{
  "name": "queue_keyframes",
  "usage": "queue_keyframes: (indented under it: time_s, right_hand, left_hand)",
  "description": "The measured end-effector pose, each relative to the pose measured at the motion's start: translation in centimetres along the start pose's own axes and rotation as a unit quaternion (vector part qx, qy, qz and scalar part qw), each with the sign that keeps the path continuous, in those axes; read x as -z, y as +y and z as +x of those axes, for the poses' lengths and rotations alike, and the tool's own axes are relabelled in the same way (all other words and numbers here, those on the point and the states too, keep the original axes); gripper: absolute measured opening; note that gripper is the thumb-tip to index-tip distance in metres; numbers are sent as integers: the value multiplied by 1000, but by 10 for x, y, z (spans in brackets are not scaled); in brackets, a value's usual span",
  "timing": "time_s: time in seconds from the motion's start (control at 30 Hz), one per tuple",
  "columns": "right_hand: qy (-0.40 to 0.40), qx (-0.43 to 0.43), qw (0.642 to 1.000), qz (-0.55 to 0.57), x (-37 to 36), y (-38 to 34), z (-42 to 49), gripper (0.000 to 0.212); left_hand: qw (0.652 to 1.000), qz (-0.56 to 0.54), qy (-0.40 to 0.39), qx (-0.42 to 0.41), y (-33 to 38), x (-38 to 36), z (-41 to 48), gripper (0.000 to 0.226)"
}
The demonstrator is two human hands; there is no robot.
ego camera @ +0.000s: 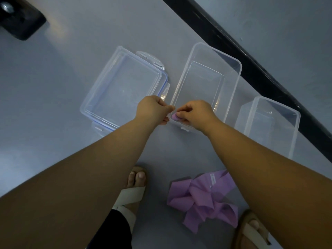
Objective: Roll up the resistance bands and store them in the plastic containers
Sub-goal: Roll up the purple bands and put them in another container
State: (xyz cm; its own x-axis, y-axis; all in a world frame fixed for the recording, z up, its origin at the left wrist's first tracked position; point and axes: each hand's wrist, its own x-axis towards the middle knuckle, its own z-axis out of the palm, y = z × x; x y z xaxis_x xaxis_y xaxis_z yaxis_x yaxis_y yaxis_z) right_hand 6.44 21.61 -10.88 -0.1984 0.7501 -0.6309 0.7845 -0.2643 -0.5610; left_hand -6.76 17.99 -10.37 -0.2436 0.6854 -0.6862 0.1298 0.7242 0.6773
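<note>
A small rolled purple resistance band (174, 116) sits between my two hands at the near end of the middle clear container (233, 72). My right hand (195, 113) pinches the roll from the right. My left hand (155, 109) curls its fingers toward the roll from the left; most of the roll is hidden by fingers. A loose, crumpled purple band (201, 198) lies on the floor between my feet.
A clear lid with blue seal (122, 87) lies left of the middle container. Another clear container (273, 123) stands to the right. A black strip (242, 56) runs diagonally behind them. A dark object (18, 20) sits top left. My sandalled feet (133, 191) are below.
</note>
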Motion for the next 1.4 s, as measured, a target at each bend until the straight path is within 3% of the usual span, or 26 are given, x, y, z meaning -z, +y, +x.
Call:
queue_keyframes:
  time_s: [0.2, 0.37, 0.87, 1.4]
  right_hand:
    - [1, -31, 996, 80, 0, 1, 1, 17]
    - [5, -6, 1000, -9, 1, 0, 4, 11]
    - [-7, 9, 999, -34, 1, 0, 9, 13]
    - [15, 18, 1000, -14, 4, 2, 5, 6]
  left_hand:
    - [1000, -1, 0, 0, 0, 0, 1, 22]
    - [1000, 8, 7, -7, -2, -2, 2, 20]
    - [1000, -13, 21, -5, -6, -4, 0, 30]
    - [1000, -11, 16, 23, -12, -3, -2, 24]
